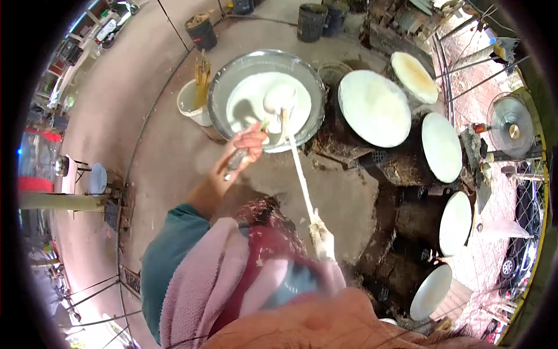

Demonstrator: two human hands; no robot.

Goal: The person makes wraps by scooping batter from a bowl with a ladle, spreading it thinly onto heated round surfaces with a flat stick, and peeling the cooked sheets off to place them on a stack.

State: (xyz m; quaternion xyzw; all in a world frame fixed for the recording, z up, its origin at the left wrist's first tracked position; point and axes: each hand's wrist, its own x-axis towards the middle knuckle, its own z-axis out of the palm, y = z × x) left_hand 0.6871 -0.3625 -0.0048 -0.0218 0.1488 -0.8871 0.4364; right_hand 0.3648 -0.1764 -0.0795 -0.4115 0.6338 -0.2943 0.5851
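Observation:
A wide metal basin [216, 96] holds white liquid batter [244, 96]. Over the batter is a round white ladle bowl [279, 99], its long pale handle [300, 171] running down toward me. My right hand [321, 239], in a whitish, smeared glove, is closed around the lower end of that handle. My left hand [249, 144] is by the basin's near rim, its fingers closed on a small tool with a greyish handle [235, 161]. The tool's far end, near the ladle, is too small to make out.
Several dark stoves on the right carry round white-topped pans [375, 109], one with a browned surface [414, 77]. Left of the basin stands a white bucket [189, 103] with a yellowish brush-like bundle [202, 72]. Black buckets [312, 23] stand beyond.

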